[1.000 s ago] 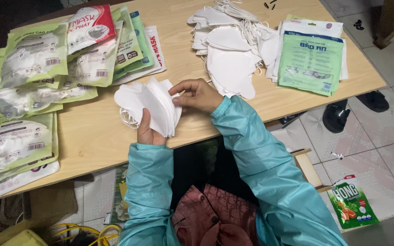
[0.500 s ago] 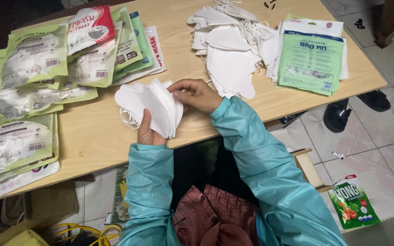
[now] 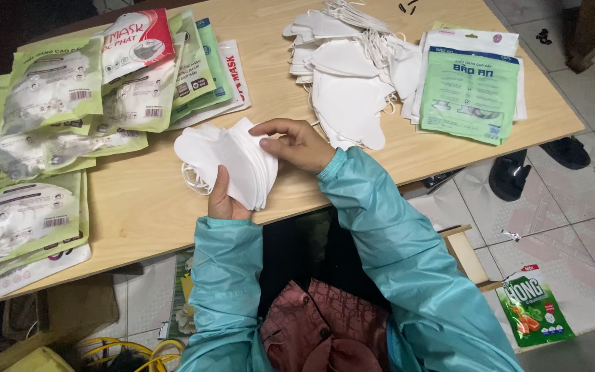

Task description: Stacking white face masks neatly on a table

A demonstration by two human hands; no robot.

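Observation:
My left hand (image 3: 223, 200) grips from below a fanned stack of white folded face masks (image 3: 225, 160), held just over the near edge of the wooden table (image 3: 153, 207). My right hand (image 3: 296, 142) rests its fingertips on the stack's right edge, thumb and fingers pinching the outer masks. White ear loops hang at the stack's left side. Both arms wear teal sleeves. A loose pile of more white masks (image 3: 349, 69) lies beyond my right hand on the table.
Green filled mask packets (image 3: 49, 103) lie stacked at the left, with a red-and-white packet (image 3: 136, 41) on top. Flat green-and-white pouches (image 3: 470, 89) sit at the right. On the tiled floor are black sandals (image 3: 538, 165) and a green sachet (image 3: 535, 313).
Barely anything differs: my right fingers have shifted slightly along the edge of the mask stack; the left hand keeps its hold in the same place.

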